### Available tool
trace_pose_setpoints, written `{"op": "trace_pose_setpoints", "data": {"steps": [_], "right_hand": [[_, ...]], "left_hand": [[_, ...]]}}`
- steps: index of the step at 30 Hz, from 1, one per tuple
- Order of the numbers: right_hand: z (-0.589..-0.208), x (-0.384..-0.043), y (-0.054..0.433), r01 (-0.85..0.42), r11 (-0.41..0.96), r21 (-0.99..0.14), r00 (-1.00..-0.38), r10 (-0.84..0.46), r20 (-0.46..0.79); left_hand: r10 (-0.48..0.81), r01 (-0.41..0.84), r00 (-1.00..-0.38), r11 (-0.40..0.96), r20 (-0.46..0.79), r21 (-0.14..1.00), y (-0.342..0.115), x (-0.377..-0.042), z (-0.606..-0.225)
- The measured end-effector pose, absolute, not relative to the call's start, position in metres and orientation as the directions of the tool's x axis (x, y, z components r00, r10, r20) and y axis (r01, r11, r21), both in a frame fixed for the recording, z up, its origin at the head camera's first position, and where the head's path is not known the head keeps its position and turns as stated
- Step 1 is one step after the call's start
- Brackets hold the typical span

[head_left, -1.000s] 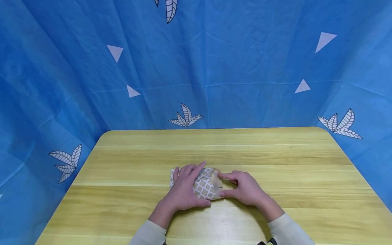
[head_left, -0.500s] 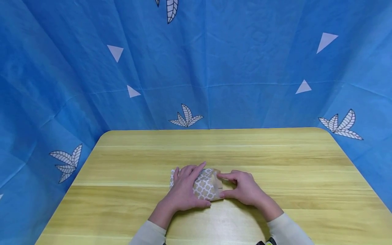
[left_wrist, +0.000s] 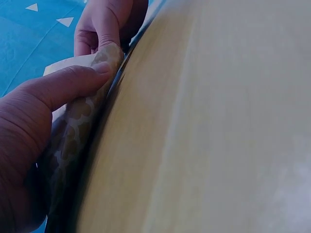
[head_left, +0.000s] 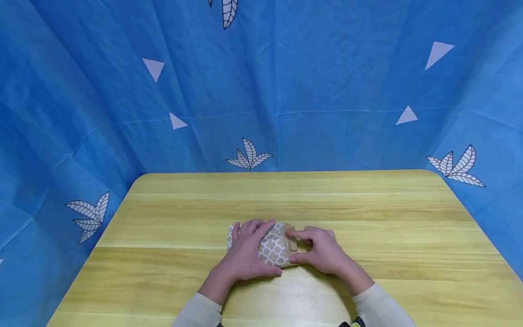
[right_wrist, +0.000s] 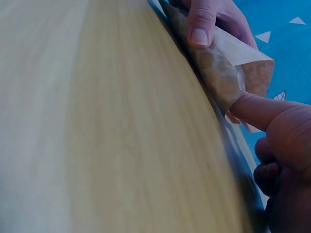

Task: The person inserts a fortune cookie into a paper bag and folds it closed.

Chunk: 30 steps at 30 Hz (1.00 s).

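A package wrapped in tan paper with a white lattice pattern point(head_left: 273, 251) lies flat on the table. My left hand point(head_left: 244, 257) spans it from above, fingers over the far side and thumb along the near side, holding it down. At its right end my right hand point(head_left: 327, 252) holds the wrapping paper between index finger and thumb, one at each side of the end. In the right wrist view, the thumb presses into the folded end and a plain tan paper flap point(right_wrist: 257, 73) sticks out. What the paper covers is hidden.
The wooden table point(head_left: 163, 218) extends around the package on all sides. A blue curtain point(head_left: 318, 91) printed with white leaves and triangles hangs behind the table and along its sides.
My right finger and thumb have moved slightly left, pushing the sides of the paper end inward. The left hand and the package have stayed in place.
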State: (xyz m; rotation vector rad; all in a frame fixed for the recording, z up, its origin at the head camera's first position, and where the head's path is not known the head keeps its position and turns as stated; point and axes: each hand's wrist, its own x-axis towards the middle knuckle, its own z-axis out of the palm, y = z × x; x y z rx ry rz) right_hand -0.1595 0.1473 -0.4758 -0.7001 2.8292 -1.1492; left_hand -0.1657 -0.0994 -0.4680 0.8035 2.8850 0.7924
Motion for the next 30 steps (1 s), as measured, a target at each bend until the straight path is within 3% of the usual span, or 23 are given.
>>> {"op": "trace_pose_setpoints", "data": {"steps": [18,30], "right_hand": [[-0.476,-0.160,0.137,-0.395,0.601,-0.695,-0.905,-0.383,0.184],[-0.467,-0.151,0.153,-0.180,0.423,-0.888,-0.979,-0.162,0.122]], "left_hand": [[0.499,0.481,-0.861,0.736,0.098,0.478,-0.095,-0.166,-0.464],[0.409,0.389,-0.911,0.816,0.050,0.428,-0.094,-0.159,-0.458]]}}
